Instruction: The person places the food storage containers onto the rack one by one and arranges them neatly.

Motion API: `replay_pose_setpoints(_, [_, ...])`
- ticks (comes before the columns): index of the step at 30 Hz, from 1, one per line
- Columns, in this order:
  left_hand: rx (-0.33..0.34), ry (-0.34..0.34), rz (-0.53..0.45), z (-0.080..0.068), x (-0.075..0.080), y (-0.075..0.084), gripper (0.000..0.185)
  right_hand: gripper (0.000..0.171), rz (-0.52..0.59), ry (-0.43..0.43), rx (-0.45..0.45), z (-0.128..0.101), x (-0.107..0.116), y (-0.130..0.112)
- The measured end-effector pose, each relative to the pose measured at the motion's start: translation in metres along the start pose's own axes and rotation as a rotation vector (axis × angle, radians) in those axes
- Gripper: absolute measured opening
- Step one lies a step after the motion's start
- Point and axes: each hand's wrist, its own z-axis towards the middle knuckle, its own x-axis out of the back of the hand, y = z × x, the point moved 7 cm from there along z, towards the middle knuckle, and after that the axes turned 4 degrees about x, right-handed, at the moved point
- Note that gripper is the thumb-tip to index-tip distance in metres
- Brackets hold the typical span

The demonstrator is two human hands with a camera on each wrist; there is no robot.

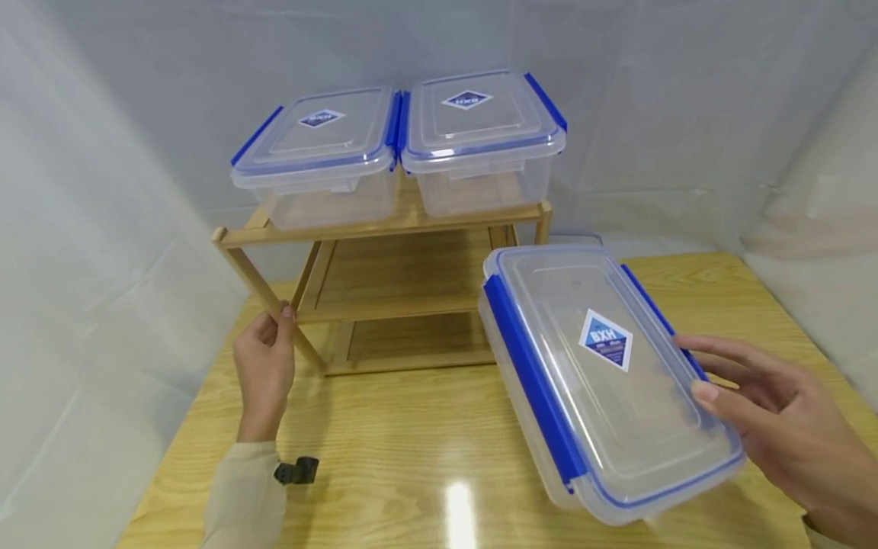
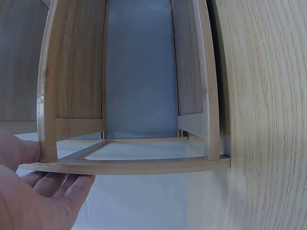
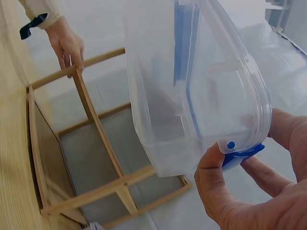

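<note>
The right hand (image 1: 775, 427) holds a clear box (image 1: 604, 374) with blue clips above the tabletop (image 1: 411, 450), just right of a wooden rack (image 1: 384, 290). Its thumb lies on the lid near the right rim and its fingers curl round that long side, so the grip is closed on the box. The box is tilted, its lid facing up and toward the camera; its long axis runs from the rack end, far left, to the near right. In the right wrist view the thumb presses beside a blue clip (image 3: 242, 154), and the fingers under the box are hidden. The left hand (image 1: 264, 366) grips the rack's front left leg; how far its fingers wrap is hard to see. Two more boxes (image 1: 322, 152) (image 1: 480, 137) sit side by side, touching, on the rack's top shelf. The right wrist is cut off at the frame edge.
</note>
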Motion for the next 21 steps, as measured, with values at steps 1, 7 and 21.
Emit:
replay_pose_setpoints(1, [0.008, 0.0, -0.001, 0.0, 0.0, -0.001, 0.041, 0.05, 0.006, -0.016, -0.005, 0.002, -0.006, -0.001])
replay_pose_setpoints(7, [0.046, 0.024, 0.016, 0.004, 0.0, -0.003, 0.043, 0.046, -0.026, -0.078, -0.039, 0.016, -0.04, -0.006])
replay_pose_setpoints(21, [0.058, 0.035, -0.014, 0.003, 0.0, -0.003, 0.041, 0.038, -0.142, -0.194, 0.004, 0.05, -0.11, 0.001])
